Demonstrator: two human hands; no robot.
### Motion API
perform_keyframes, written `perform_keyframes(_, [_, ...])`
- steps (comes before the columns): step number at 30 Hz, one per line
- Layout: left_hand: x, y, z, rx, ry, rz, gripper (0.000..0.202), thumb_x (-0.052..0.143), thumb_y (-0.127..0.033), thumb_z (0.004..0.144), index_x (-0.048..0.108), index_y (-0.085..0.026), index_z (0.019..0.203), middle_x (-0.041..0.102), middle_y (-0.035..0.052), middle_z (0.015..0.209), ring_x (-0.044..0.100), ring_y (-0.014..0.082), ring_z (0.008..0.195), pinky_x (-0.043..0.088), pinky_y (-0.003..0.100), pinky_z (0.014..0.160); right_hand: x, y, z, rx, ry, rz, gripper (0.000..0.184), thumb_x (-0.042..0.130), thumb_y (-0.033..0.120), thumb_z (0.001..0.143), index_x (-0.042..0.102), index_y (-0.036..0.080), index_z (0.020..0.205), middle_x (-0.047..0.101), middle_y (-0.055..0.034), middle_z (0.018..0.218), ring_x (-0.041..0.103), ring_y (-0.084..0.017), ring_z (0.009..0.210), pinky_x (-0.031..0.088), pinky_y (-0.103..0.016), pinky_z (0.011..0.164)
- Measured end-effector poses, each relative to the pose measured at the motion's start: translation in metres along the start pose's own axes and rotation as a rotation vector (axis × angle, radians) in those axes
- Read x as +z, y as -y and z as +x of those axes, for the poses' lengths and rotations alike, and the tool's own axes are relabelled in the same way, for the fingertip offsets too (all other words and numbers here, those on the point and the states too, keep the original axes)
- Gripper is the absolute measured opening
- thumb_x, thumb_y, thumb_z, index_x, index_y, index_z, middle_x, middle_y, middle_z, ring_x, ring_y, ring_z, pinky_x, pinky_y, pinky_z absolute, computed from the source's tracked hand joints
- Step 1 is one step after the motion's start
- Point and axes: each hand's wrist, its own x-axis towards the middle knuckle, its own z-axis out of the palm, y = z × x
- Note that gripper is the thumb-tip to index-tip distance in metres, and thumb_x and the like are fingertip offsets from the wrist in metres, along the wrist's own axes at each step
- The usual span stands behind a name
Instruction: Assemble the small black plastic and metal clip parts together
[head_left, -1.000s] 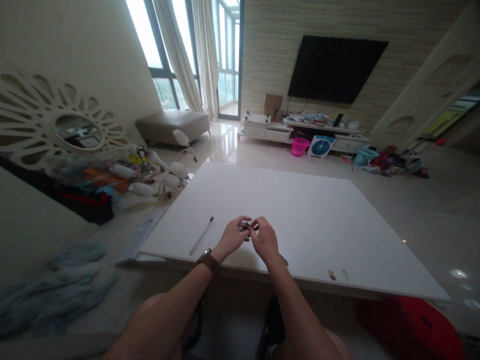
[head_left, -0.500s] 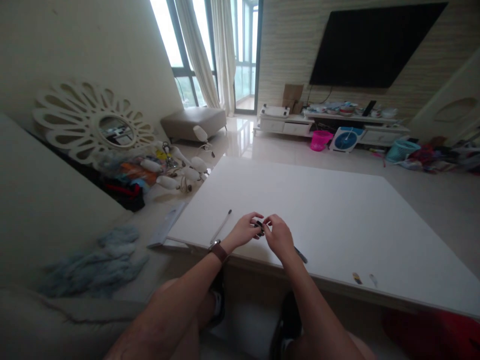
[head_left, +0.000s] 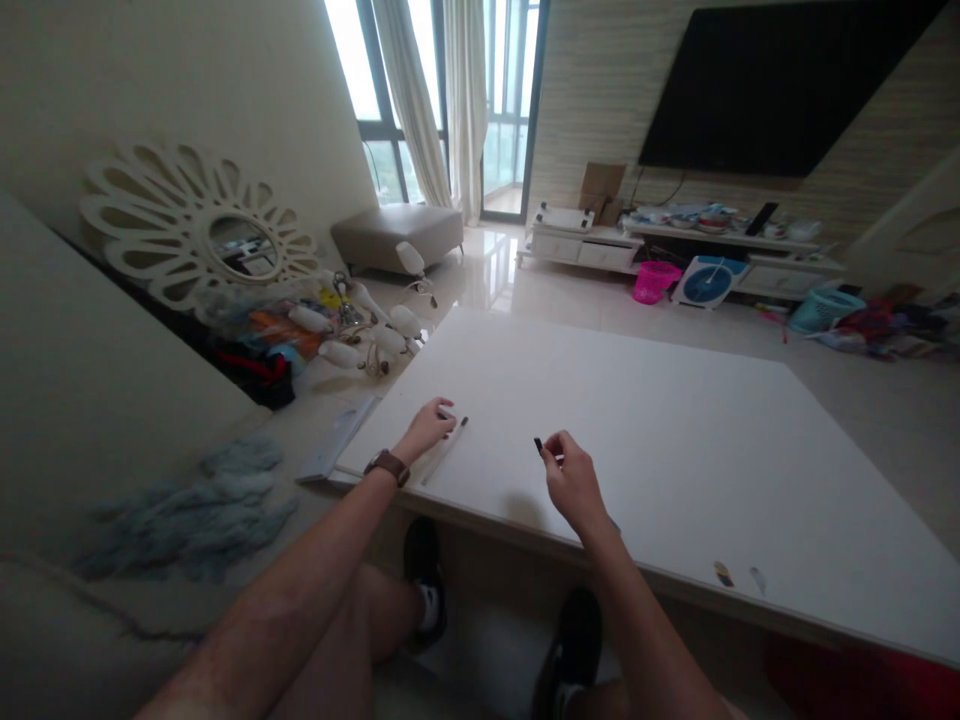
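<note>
A large white board (head_left: 660, 420) lies flat in front of me. My right hand (head_left: 574, 480) hovers over its near part, pinching a small dark piece (head_left: 538, 445) between thumb and fingers. My left hand (head_left: 429, 428), with a brown watch on the wrist, reaches to the board's near left corner and rests its fingertips on a thin pale rod (head_left: 444, 450) lying there. Its fingers are curled down onto the rod.
A grey flat strip (head_left: 335, 452) lies off the board's left edge. Light-fitting parts (head_left: 367, 335) and a round white mirror (head_left: 199, 240) sit further left. Blue-grey cloth (head_left: 187, 505) is on the floor. Two small bits (head_left: 739, 575) lie near the board's front right. My knees are below.
My hands were together at the board's near middle holding the small dark piece. Now they have parted: the left went left onto the rod, the right keeps the piece.
</note>
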Motion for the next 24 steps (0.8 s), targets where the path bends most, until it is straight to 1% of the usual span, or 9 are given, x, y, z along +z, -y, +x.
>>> perform_keyframes(2, [-0.020, 0.020, 0.010, -0.037, -0.082, 0.118, 0.050, 0.070, -0.012, 0.063, 0.059, -0.014, 0.112, 0.064, 0.0048, 0.088, 0.061, 0.0152, 0.069, 0.052, 0.028, 0.066, -0.001, -0.003, 0.000, -0.001, 0.018, -0.003, 0.008, 0.049, 0.023, 0.087, 0.048, 0.022, 0.079, 0.059, -0.0015, 0.074, 0.055, -0.018, 0.068, 0.040, -0.030, 0.064])
perform_keyframes(5, [-0.038, 0.045, 0.019, -0.084, -0.160, 0.307, 0.051, 0.068, -0.008, 0.059, 0.061, -0.012, 0.109, 0.061, 0.0084, 0.100, 0.061, 0.0210, 0.089, 0.050, 0.032, 0.084, -0.001, -0.011, 0.000, 0.002, 0.047, -0.011, 0.006, 0.048, 0.023, 0.087, 0.048, 0.022, 0.081, 0.058, -0.0014, 0.074, 0.055, -0.018, 0.069, 0.040, -0.030, 0.065])
perform_keyframes(8, [-0.048, 0.063, 0.023, -0.125, -0.230, 0.475, 0.043, 0.066, -0.010, 0.061, 0.062, -0.013, 0.104, 0.054, 0.0140, 0.117, 0.056, 0.0280, 0.110, 0.044, 0.036, 0.096, 0.000, -0.017, 0.000, 0.002, 0.075, 0.007, 0.006, 0.048, 0.024, 0.087, 0.050, 0.022, 0.082, 0.061, -0.0026, 0.077, 0.058, -0.019, 0.070, 0.042, -0.030, 0.066])
perform_keyframes(11, [-0.053, 0.074, 0.024, -0.152, -0.244, 0.617, 0.031, 0.065, -0.017, 0.067, 0.061, -0.014, 0.098, 0.051, 0.0173, 0.122, 0.048, 0.0355, 0.121, 0.040, 0.042, 0.100, 0.000, -0.021, 0.001, 0.014, 0.084, 0.045, 0.007, 0.050, 0.026, 0.087, 0.055, 0.022, 0.088, 0.064, -0.0038, 0.081, 0.061, -0.019, 0.073, 0.044, -0.031, 0.068])
perform_keyframes(14, [-0.053, 0.078, 0.023, -0.179, -0.222, 0.716, 0.036, 0.064, -0.025, 0.073, 0.058, -0.015, 0.107, 0.051, 0.0201, 0.124, 0.044, 0.0386, 0.123, 0.040, 0.047, 0.097, -0.001, -0.020, 0.002, 0.025, 0.089, 0.079, 0.011, 0.052, 0.026, 0.086, 0.059, 0.021, 0.092, 0.066, -0.0042, 0.081, 0.063, -0.020, 0.074, 0.045, -0.031, 0.069])
perform_keyframes(16, [-0.052, 0.079, 0.022, -0.198, -0.209, 0.759, 0.044, 0.062, -0.030, 0.075, 0.055, -0.016, 0.117, 0.050, 0.0206, 0.126, 0.044, 0.0384, 0.123, 0.041, 0.047, 0.095, -0.003, -0.017, 0.002, 0.019, 0.087, 0.090, 0.011, 0.052, 0.026, 0.085, 0.060, 0.021, 0.091, 0.067, -0.0041, 0.080, 0.064, -0.019, 0.073, 0.046, -0.031, 0.069])
perform_keyframes(18, [-0.050, 0.077, 0.020, -0.211, -0.202, 0.787, 0.047, 0.060, -0.032, 0.078, 0.054, -0.016, 0.121, 0.049, 0.0204, 0.129, 0.043, 0.0377, 0.124, 0.040, 0.047, 0.096, -0.006, -0.013, 0.002, 0.005, 0.085, 0.088, 0.010, 0.052, 0.025, 0.085, 0.061, 0.021, 0.088, 0.067, -0.0039, 0.079, 0.063, -0.019, 0.073, 0.046, -0.031, 0.068])
perform_keyframes(21, [-0.047, 0.073, 0.017, -0.226, -0.202, 0.809, 0.048, 0.059, -0.035, 0.079, 0.056, -0.016, 0.122, 0.048, 0.0205, 0.129, 0.042, 0.0385, 0.124, 0.040, 0.048, 0.096, -0.012, -0.010, 0.002, -0.010, 0.067, 0.070, 0.011, 0.052, 0.023, 0.085, 0.063, 0.021, 0.085, 0.068, -0.0037, 0.079, 0.063, -0.019, 0.073, 0.045, -0.030, 0.069])
perform_keyframes(24, [-0.043, 0.063, 0.016, -0.221, -0.241, 0.813, 0.057, 0.060, -0.035, 0.077, 0.051, -0.016, 0.130, 0.045, 0.0214, 0.131, 0.040, 0.0403, 0.125, 0.040, 0.051, 0.095, -0.016, -0.009, 0.001, -0.014, 0.019, 0.056, 0.014, 0.052, 0.021, 0.085, 0.066, 0.021, 0.086, 0.070, -0.0041, 0.081, 0.063, -0.019, 0.074, 0.046, -0.031, 0.070])
